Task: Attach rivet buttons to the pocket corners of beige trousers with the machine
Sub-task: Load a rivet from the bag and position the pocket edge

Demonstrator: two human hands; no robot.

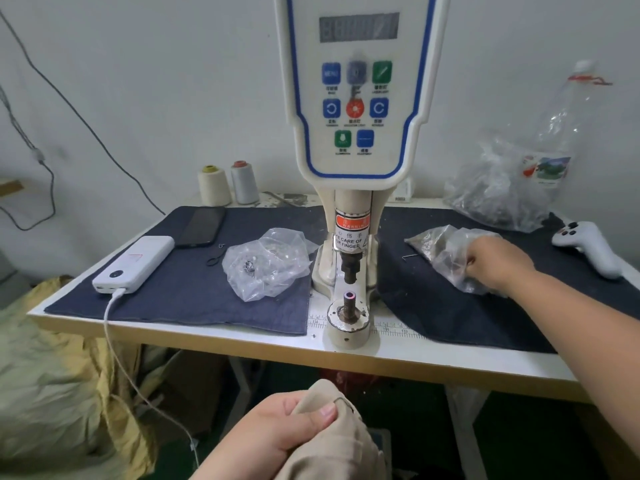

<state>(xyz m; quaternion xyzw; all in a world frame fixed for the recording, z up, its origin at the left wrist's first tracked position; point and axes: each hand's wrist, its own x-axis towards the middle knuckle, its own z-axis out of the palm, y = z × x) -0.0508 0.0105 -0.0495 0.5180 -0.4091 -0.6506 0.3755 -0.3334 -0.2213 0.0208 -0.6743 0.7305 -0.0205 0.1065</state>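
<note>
L hand (277, 431) pinches beige trousers (332, 441) between thumb and fingers, below the table's front edge (242, 344). R hand (498, 261) has its fingers curled into a clear bag (446, 251) of small metal parts, on the dark cloth (180, 292) near the table's right side. Machine (353, 133) stands at the middle; its lower post (349, 301) is bare.

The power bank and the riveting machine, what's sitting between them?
In the head view, a crumpled clear plastic bag lies on the dark cloth between the power bank and the machine.

Machine label (350, 241) — "CARE OF FINGER"
</note>
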